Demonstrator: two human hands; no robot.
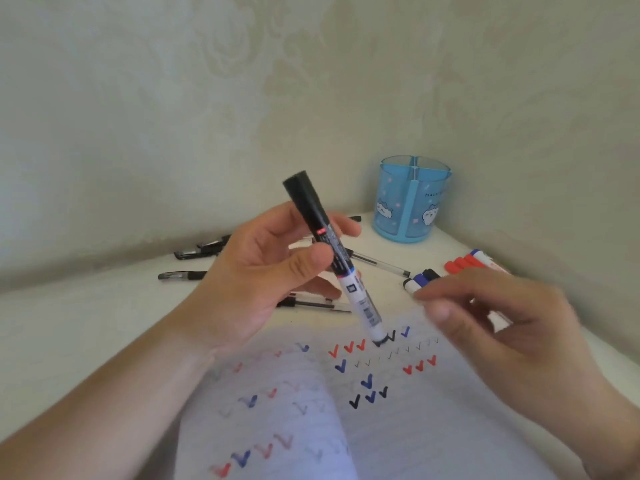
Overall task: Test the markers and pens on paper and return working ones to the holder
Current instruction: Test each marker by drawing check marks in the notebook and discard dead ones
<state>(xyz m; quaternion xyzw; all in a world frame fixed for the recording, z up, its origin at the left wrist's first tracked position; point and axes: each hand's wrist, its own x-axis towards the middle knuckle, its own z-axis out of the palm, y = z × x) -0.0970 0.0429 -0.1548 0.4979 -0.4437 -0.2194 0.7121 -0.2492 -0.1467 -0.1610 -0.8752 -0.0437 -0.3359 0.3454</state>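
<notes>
Left hand (273,271) grips a black-capped marker (341,261) between thumb and curled fingers, pinching the barrel near its middle, where the dark upper part meets the white lower part. The marker stands tilted, its cap up and away from the palm, its lower end just above or touching the paper (398,427); which of the two cannot be told. Right hand (498,327) hovers beside that lower end, fingers loosely curled and blurred, holding nothing that can be seen.

Below both hands the paper is covered with red, blue and black tick marks. Beyond the left hand's fingertips several black pens (194,252) lie scattered on the white table (69,323). Past the right hand's fingertips lies a cluster of markers (424,279) with red, blue and black caps. Farther off, in the corner against the wall, stands the blue holder (414,199), upright, its compartments apparently empty.

The marker looks light and stiff, a smooth plastic tube that could slip or swivel if pinched only at one end. The middle of the barrel, where the left hand has it, is the sensible place to hold it; the cap should pull straight off along the axis. Dropping it would likely do no harm, though an uncapped tip could smear the paper.
</notes>
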